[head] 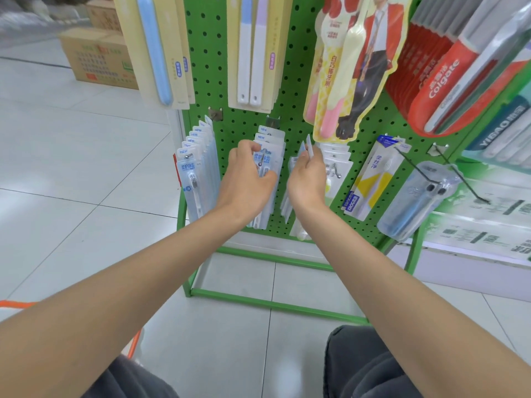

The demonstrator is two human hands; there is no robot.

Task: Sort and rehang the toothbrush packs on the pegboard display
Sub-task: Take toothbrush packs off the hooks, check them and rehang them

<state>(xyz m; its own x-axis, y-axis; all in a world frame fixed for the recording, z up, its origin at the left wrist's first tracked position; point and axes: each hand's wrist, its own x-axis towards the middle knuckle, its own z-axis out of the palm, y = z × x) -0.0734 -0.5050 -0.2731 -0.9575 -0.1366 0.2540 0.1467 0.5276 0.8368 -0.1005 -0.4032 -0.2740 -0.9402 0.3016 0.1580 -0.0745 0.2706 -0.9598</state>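
While both hands work at frame centre, sorting looks partway done. Left hand [247, 173] curled around the front pack on the middle hook [263, 163] of the green pegboard [296, 90]. Right hand [309, 173] pinches a thin loose pack [309, 146] edge-on, not yet hung. Neat row of packs marked "NEW" [195, 156] hangs at left centre. Upper right: red "Colgate" packs [442, 79]; "YIBAO" box [500, 130] beside them. Two bare hooks [459, 175] at right remain unfilled.
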